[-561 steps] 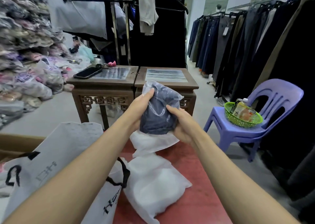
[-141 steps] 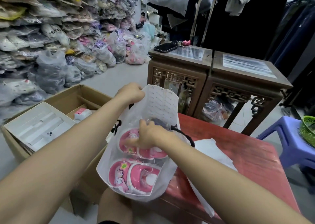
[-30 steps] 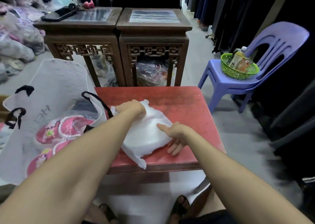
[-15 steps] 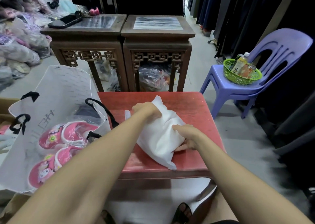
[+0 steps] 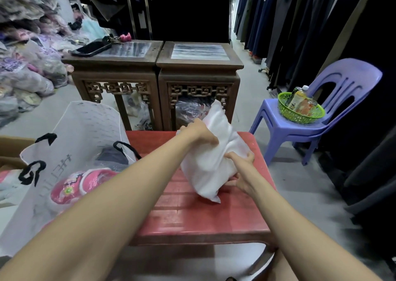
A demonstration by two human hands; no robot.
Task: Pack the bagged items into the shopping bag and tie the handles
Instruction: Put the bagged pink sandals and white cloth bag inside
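A white bagged item is tilted up on end over the red table. My left hand grips its upper left side and my right hand grips its lower right side. The white shopping bag with black handles stands open to the left of the table. Inside it lie pink bagged sandals and a dark bagged garment.
Two carved wooden stands lie beyond the table, a phone on the left one. A purple chair with a green basket is on the right. Hanging dark clothes line the right side. Bagged goods pile up at the left.
Both hands have raised the white bagged item from lying flat on the table to standing tilted on end. The shopping bag has not moved.
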